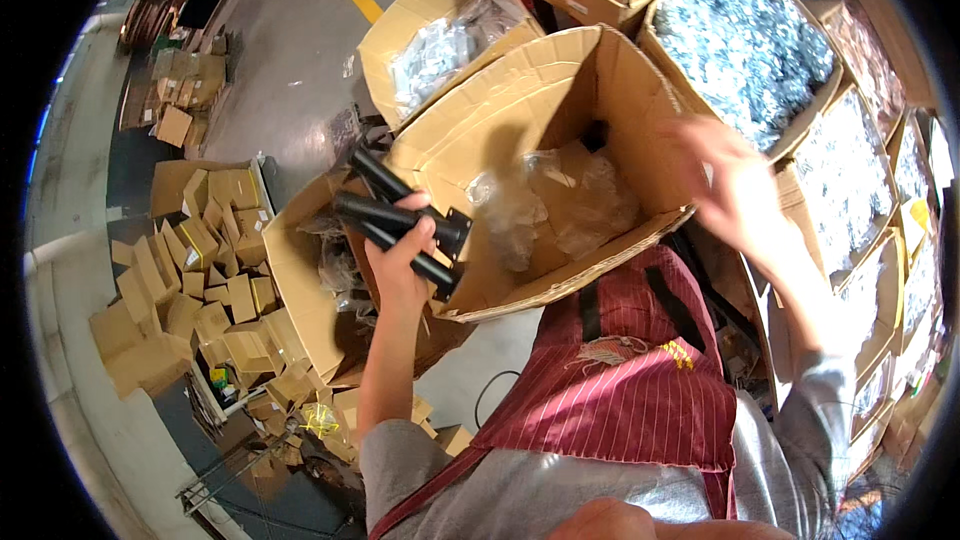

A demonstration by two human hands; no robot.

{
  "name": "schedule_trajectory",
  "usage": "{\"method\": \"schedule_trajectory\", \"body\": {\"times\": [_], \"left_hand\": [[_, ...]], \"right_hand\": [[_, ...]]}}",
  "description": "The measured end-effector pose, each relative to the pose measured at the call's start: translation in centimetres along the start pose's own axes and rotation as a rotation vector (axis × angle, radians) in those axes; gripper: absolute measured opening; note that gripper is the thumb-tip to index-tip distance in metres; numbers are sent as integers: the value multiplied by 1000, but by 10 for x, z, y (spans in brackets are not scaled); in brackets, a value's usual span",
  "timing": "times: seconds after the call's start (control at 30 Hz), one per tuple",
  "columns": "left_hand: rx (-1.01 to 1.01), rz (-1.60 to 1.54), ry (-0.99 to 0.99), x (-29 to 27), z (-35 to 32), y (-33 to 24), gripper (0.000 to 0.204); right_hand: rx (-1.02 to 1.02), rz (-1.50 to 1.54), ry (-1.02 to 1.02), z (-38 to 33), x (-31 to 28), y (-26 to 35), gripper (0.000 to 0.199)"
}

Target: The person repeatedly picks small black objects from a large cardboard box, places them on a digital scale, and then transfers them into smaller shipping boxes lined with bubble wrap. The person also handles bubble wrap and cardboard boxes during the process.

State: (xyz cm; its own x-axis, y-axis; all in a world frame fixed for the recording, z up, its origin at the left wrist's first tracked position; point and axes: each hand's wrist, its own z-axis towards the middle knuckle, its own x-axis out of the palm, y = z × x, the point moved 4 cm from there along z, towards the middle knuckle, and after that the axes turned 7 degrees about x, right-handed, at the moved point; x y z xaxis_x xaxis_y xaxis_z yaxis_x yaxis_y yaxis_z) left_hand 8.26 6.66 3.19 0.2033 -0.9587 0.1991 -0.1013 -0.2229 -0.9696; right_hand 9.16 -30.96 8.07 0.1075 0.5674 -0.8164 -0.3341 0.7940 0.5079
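**Left hand on black tubes at the box edge; right hand blurred over the far wall**

Far left, on the floor: a heap of small folded cardboard boxes (190, 290), stacked loosely beside a low tray.

My left hand (398, 265) is raised in front of the open cardboard box (560, 80). Fingers are wrapped tight around a bundle of black tubes (400, 220); the thumb crosses over the top one. The tubes lie roughly level, ends pointing up-left, one end carrying a flat black plate near the box's near-left wall. Bundle sits just outside that wall, above a lower open carton (300, 290).

Inside the open cardboard box: crumpled clear plastic bags (560, 200), lying toward the bottom.

My striped red apron (630, 380) shows below the box, touching its near edge.

My right hand (730, 185) is over the box's right wall, motion-blurred. Fingers appear spread; I cannot tell whether they hold anything.

Right of that: cartons filled with bagged silvery hardware (745, 40), packed side by side along the edge.
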Motion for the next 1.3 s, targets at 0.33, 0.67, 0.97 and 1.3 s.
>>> {"method": "schedule_trajectory", "body": {"times": [0.33, 0.67, 0.97, 1.3], "left_hand": [[55, -182, -119, -59, -24, 27, 38], [-94, -437, -181, -69, -9, 37, 42], [-4, -307, -114, -64, -10, 44, 40], [15, -100, -87, -64, -16, 46, 41]], "right_hand": [[-1132, -563, 1183, -70, 438, 54, 34], [-862, -636, 1550, -124, 512, -108, 35], [41, -405, 1448, -40, 470, -149, 21], [-744, -234, 670, -68, 546, -30, 29]]}}
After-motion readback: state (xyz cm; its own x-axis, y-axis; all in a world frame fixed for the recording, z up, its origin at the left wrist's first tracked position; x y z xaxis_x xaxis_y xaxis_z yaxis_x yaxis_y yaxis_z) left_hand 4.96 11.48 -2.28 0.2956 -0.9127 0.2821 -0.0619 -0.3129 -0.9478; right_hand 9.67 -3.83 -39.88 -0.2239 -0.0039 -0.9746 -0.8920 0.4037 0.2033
